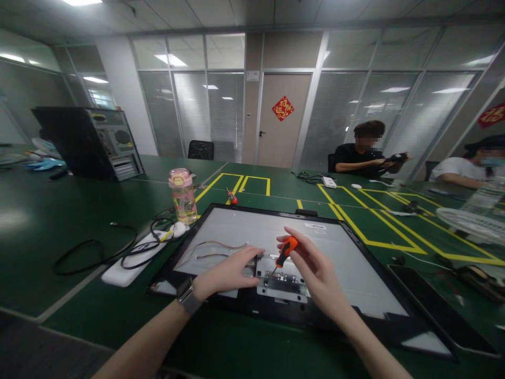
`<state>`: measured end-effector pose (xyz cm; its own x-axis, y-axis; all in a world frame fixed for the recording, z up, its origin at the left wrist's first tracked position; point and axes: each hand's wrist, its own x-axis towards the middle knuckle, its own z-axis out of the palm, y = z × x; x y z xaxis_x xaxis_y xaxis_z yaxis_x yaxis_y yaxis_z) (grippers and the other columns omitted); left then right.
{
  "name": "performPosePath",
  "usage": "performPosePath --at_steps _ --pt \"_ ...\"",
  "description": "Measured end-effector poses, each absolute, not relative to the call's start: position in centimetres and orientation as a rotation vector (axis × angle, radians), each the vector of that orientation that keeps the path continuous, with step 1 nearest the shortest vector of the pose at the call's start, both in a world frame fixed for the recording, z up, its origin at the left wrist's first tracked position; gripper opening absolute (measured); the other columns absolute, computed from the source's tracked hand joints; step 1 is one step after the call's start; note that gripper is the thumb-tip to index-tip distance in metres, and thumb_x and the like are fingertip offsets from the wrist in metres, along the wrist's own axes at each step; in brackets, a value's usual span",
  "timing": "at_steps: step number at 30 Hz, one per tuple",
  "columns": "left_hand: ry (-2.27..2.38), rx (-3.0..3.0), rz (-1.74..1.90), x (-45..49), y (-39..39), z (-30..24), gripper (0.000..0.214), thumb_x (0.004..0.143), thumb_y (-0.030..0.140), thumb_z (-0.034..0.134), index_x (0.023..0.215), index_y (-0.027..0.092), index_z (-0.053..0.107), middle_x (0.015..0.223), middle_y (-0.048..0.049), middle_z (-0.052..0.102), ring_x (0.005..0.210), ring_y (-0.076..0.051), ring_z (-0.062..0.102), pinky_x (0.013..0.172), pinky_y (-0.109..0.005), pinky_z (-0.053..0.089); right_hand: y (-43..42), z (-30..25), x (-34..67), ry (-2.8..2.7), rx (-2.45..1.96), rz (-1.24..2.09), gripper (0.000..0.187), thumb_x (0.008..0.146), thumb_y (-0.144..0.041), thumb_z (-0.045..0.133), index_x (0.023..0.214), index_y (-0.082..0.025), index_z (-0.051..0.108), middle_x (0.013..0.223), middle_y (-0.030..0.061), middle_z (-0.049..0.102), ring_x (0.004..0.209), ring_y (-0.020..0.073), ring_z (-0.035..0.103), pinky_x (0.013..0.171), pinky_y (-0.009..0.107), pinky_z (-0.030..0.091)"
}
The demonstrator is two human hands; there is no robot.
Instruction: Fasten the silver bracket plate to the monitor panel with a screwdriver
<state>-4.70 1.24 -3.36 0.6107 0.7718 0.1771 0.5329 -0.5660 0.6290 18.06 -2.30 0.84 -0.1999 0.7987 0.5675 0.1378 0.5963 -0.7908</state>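
A flat monitor panel [355,263] lies face down on the green table, its grey back up. A small metal circuit cover [282,281] sits near its front edge. My right hand [315,271] is closed on an orange-handled screwdriver [284,251], whose tip points down at the left part of the metal cover. My left hand [229,271] rests on the panel beside the cover, fingers bent and pressing on its left edge; a watch is on that wrist. Thin coloured wires [209,247] run across the panel to the left.
A pink water bottle [183,196] stands left of the panel, by a white power strip [134,260] and black cables [94,255]. A computer tower [92,142] is far left. Another small screwdriver [232,197] lies beyond. Two people sit at the far right; a white fan [471,221] lies nearby.
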Motion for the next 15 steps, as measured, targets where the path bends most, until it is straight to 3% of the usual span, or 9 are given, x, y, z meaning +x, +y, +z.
performPosePath --at_steps 6,12,15 --pt "1.028 2.312 0.606 -4.7 1.3 -3.4 0.064 0.079 0.028 0.07 0.138 0.023 0.044 0.139 -0.009 0.05 0.13 -0.028 0.045 0.11 -0.04 0.034 -1.9 0.0 17.4 -1.562 -0.975 0.478 0.028 0.089 -0.032 0.059 0.115 -0.022 0.062 0.089 0.0043 0.066 0.074 0.0181 0.064 0.073 0.033 0.055" --pt "1.015 2.321 0.607 -4.7 1.4 -3.5 0.064 0.078 0.028 0.07 0.137 0.023 0.045 0.139 -0.0086 0.05 0.129 -0.028 0.045 0.11 -0.04 0.033 -2.2 -0.1 17.8 -1.728 -0.822 0.666 0.036 0.098 -0.03 0.042 0.133 -0.026 0.048 0.109 0.007 0.067 0.093 0.0197 0.067 0.085 0.036 0.052" --pt "1.008 2.319 0.62 -4.7 1.4 -3.6 0.063 0.079 0.027 0.07 0.136 0.023 0.045 0.137 -0.009 0.051 0.126 -0.028 0.048 0.108 -0.039 0.037 -2.4 0.0 17.7 -1.689 -0.794 0.71 0.03 0.096 -0.033 0.048 0.124 -0.027 0.054 0.111 0.007 0.066 0.098 0.0211 0.065 0.085 0.036 0.053"
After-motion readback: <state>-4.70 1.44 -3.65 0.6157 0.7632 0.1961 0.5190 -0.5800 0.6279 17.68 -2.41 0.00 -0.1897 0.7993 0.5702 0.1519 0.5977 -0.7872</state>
